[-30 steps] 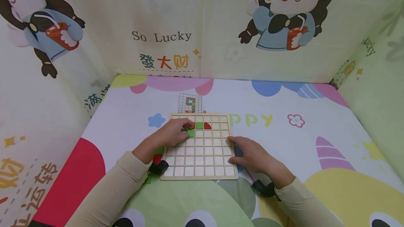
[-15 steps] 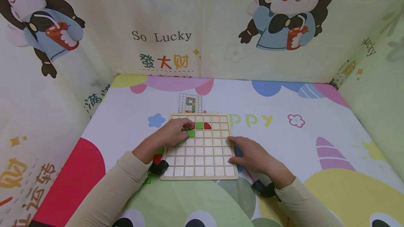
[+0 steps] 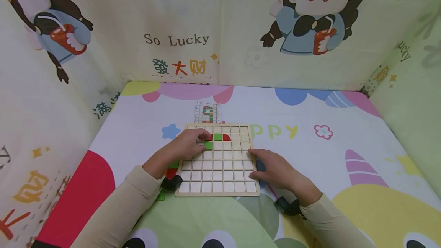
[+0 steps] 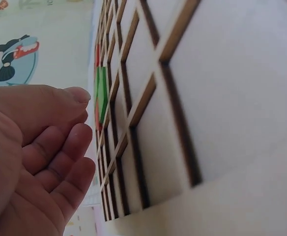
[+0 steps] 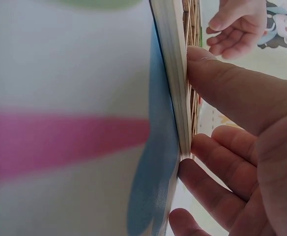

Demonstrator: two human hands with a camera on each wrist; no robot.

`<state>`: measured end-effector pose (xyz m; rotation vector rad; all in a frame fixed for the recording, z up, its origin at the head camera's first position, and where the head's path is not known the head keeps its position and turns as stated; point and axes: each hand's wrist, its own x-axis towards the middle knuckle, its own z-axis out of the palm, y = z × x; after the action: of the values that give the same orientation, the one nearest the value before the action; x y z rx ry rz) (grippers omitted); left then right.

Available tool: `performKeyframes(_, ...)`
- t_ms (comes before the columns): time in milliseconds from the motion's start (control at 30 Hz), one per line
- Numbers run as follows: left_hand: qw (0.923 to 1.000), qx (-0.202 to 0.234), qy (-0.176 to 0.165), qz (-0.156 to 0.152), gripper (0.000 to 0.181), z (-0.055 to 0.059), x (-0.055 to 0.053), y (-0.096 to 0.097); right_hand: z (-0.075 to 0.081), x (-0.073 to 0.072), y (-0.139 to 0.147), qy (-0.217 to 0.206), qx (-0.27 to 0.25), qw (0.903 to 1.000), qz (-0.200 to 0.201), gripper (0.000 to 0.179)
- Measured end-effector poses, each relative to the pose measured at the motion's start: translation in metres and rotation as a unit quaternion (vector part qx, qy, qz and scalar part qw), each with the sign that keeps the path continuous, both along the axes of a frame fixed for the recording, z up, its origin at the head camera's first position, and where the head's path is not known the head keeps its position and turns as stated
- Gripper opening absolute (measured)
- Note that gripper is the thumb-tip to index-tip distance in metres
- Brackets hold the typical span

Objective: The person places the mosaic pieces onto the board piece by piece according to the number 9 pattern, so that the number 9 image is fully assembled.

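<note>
A wooden grid board (image 3: 218, 193) lies on the table between both hands. My left hand (image 3: 187, 143) is over its upper left, fingers loosely curled, fingertips right at a red tile (image 3: 211, 137) that they partly cover. Beside that sit a green tile (image 3: 218, 137) and a red quarter-round tile (image 3: 226, 137); another green tile (image 3: 208, 146) lies one row nearer. In the left wrist view, nothing shows between thumb (image 4: 77, 96) and fingers. My right hand (image 3: 273, 167) rests at the board's right edge, thumb and fingers spread along it, touching the frame (image 5: 175, 73).
A small printed grid card (image 3: 208, 113) with a red and green figure lies behind the board. Green and red tiles (image 3: 172, 173) lie left of the board, partly hidden by the left wrist. Patterned cloth walls (image 3: 241, 22) enclose the table.
My left hand and wrist have shifted very slightly leftward. The right hand, board and tiles stay where they were, while the left cloth wall shifts a little.
</note>
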<state>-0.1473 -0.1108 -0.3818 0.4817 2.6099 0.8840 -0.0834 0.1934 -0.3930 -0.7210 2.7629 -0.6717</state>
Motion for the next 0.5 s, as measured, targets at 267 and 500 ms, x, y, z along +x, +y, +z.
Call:
performKeyframes(267,0.9999,-0.004,-0.01,0.01,0.037,0.004,0.0,-0.011,0.001,0.001,0.0,-0.003,0.0,1.0,-0.004,0.067)
performKeyframes(500,0.9999,0.008,0.003,0.014,0.037,0.004,0.002,-0.025,0.001,0.001,0.0,-0.003,0.0,1.0,-0.004,0.067)
